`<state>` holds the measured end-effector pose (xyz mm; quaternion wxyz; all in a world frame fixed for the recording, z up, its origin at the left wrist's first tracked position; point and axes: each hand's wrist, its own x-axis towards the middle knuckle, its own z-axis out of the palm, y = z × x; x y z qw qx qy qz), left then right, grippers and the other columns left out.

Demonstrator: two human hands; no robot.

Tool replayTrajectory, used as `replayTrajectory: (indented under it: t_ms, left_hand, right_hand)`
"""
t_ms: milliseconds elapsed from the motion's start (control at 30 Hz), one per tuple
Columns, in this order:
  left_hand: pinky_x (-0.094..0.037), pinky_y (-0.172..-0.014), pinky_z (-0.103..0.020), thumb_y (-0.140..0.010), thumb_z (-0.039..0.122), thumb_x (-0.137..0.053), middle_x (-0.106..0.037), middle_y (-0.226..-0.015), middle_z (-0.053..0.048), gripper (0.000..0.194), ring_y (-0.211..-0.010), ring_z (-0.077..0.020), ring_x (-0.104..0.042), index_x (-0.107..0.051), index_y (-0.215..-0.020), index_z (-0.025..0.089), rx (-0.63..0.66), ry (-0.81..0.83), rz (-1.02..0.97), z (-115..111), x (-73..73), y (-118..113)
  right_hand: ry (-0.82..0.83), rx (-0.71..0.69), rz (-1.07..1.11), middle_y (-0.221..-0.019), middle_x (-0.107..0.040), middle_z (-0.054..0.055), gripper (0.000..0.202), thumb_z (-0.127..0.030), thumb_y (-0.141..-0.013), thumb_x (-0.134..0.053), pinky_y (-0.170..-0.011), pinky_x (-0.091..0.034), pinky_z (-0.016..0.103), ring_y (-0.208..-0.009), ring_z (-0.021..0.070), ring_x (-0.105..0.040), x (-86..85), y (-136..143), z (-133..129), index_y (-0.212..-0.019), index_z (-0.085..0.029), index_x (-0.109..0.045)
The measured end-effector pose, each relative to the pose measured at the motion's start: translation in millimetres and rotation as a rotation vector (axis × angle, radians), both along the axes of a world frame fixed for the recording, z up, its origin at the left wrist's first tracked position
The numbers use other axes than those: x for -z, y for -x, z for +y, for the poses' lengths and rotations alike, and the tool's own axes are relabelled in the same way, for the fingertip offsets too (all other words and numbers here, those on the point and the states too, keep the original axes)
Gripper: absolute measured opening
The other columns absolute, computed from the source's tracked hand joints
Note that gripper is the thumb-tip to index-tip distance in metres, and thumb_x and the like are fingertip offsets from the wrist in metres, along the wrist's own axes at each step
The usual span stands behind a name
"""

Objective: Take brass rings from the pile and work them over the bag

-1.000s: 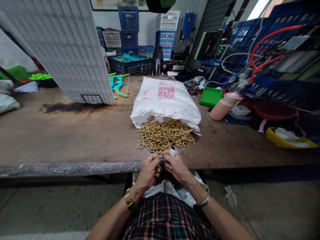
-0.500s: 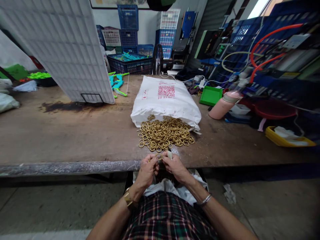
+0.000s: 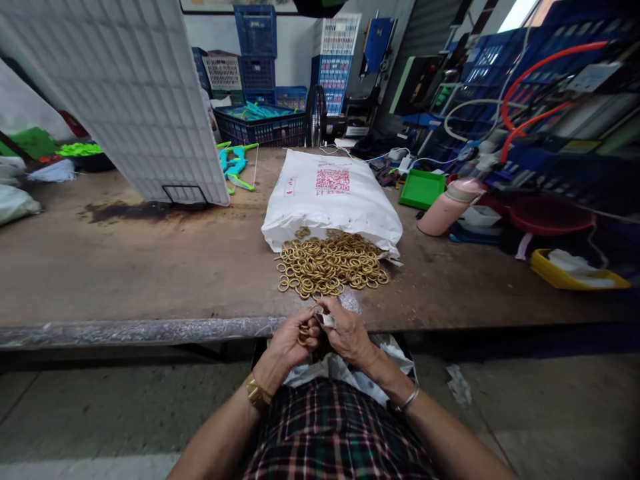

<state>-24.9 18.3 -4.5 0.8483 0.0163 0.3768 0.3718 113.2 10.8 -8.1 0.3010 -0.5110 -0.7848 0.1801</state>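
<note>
A pile of brass-coloured rings (image 3: 333, 263) spills from the open mouth of a white sack (image 3: 333, 193) with red print. Below the pile, at the table's front edge, my left hand (image 3: 296, 340) is closed around several of the rings. My right hand (image 3: 347, 337) touches it from the right and grips a small tool (image 3: 327, 321) with a pale handle and a dark end. Between the fingertips of both hands is one ring (image 3: 317, 309), partly hidden.
A leaning white ribbed panel (image 3: 150, 100) stands left on the brown table (image 3: 125, 267). Blue and green toy bows (image 3: 237, 167) lie beside it. To the right are a green tray (image 3: 423, 189), a pink bottle (image 3: 445, 212) and a yellow tray (image 3: 580, 273).
My right hand has moved in against my left, and the tool has turned from upright to slanting left. My left hand has opened slightly toward the camera, showing rings in it.
</note>
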Motion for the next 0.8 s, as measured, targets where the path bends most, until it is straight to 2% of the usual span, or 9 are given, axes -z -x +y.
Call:
replayTrajectory:
  t_ms: [133,233,367,433,533,633,800]
  left_hand:
    - [-0.021,-0.032,-0.011,-0.075,0.018,-0.058,-0.043,-0.05,0.005,0.012,-0.037,-0.0028,-0.04,-0.048,-0.07,0.013,0.022,0.008,-0.013,2.2,0.3,-0.4]
    - [-0.02,-0.032,-0.011,-0.073,0.02,-0.06,-0.043,-0.05,0.005,0.014,-0.037,-0.0025,-0.039,-0.047,-0.07,0.013,0.037,-0.02,0.011,1.1,0.4,-1.7]
    - [-0.02,-0.034,-0.011,-0.067,0.028,-0.064,-0.045,-0.051,0.006,0.023,-0.039,-0.004,-0.042,-0.047,-0.074,0.015,-0.043,-0.228,0.217,-4.5,-2.4,-4.3]
    - [-0.021,-0.034,-0.012,-0.065,0.033,-0.065,-0.046,-0.051,0.007,0.03,-0.04,-0.0051,-0.043,-0.048,-0.085,0.017,-0.083,-0.357,0.347,-7.6,-4.5,-5.5]
    - [-0.024,-0.035,-0.014,-0.066,0.04,-0.064,-0.048,-0.052,0.006,0.039,-0.04,-0.0051,-0.042,-0.051,-0.094,0.017,-0.052,-0.484,0.46,-10.4,-5.7,-6.7]
    - [-0.026,-0.036,-0.015,-0.069,0.043,-0.06,-0.052,-0.056,0.003,0.033,-0.041,-0.0047,-0.041,-0.053,-0.086,0.015,0.002,-0.57,0.535,-11.2,-3.2,-7.2]
    - [-0.028,-0.039,-0.016,-0.073,0.039,-0.057,-0.051,-0.05,0.004,0.024,-0.04,-0.0056,-0.039,-0.055,-0.074,0.016,-0.009,-0.663,0.689,-13.1,-1.8,-7.3]
  right_hand:
    - [0.0,-0.042,0.018,-0.089,-0.063,0.007,0.024,-0.015,-0.076,-0.041,-0.07,-0.042,0.025,-0.081,0.017,-0.058,-2.9,1.7,-0.5,-0.096,-0.018,-0.053]
    - [0.072,-0.005,0.073,-0.08,-0.061,0.005,0.015,-0.019,-0.077,-0.041,-0.067,-0.04,0.024,-0.073,0.0155,-0.056,-4.9,3.4,0.6,-0.085,-0.019,-0.053]
    - [0.247,0.111,0.271,-0.064,-0.054,-0.001,0.016,-0.031,-0.082,-0.039,-0.06,-0.038,0.023,-0.06,0.0125,-0.049,-7.7,3.9,4.4,-0.076,-0.021,-0.049]
    - [0.351,0.122,0.406,-0.058,-0.049,-0.003,0.022,-0.036,-0.083,-0.038,-0.055,-0.036,0.022,-0.055,0.0107,-0.045,-8.4,3.7,6.6,-0.07,-0.021,-0.046]
    - [0.491,0.093,0.55,-0.052,-0.044,-0.005,0.029,-0.041,-0.082,-0.04,-0.052,-0.034,0.021,-0.05,0.0088,-0.041,-7.3,3.6,8.9,-0.063,-0.02,-0.045]
    - [0.577,0.07,0.593,-0.049,-0.043,-0.006,0.032,-0.042,-0.082,-0.04,-0.051,-0.034,0.021,-0.047,0.008,-0.04,-5.3,4.4,9.6,-0.059,-0.019,-0.044]
    - [0.514,0.142,0.52,-0.049,-0.044,-0.007,0.027,-0.042,-0.079,-0.044,-0.05,-0.033,0.021,-0.047,0.0076,-0.04,-7.6,6.7,9.7,-0.063,-0.02,-0.044]
